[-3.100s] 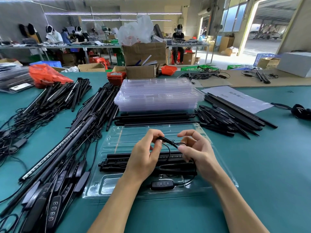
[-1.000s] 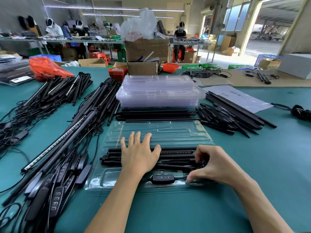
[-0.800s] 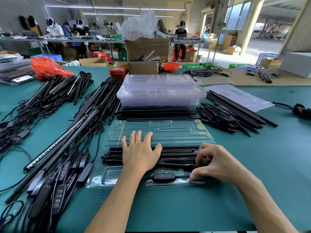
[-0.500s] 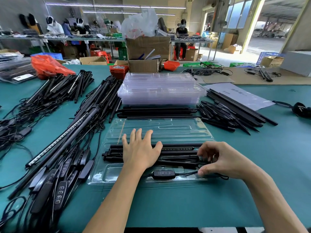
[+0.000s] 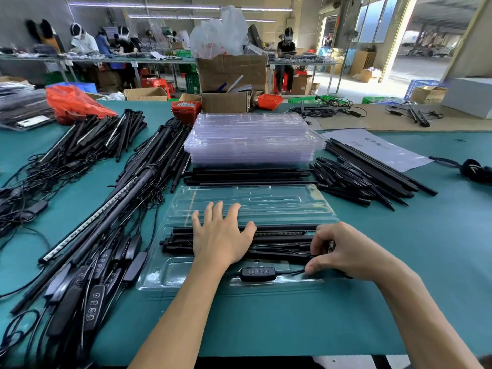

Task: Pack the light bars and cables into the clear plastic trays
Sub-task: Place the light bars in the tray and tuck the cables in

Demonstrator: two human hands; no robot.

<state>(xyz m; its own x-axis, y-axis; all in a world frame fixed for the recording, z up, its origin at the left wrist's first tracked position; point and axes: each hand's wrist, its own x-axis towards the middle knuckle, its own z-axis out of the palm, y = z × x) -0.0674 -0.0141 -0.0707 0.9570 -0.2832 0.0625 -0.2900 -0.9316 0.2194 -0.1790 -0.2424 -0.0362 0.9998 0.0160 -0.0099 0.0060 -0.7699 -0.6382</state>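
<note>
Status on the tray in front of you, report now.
Left hand flat on light bars in open clear tray. Right hand pinching the cable beside the inline controller. Nothing in the way.

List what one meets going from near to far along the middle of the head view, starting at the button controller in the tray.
controller → light bars in the tray → empty far half of the open tray → loose black bars → stack of clear trays → cardboard box
</note>
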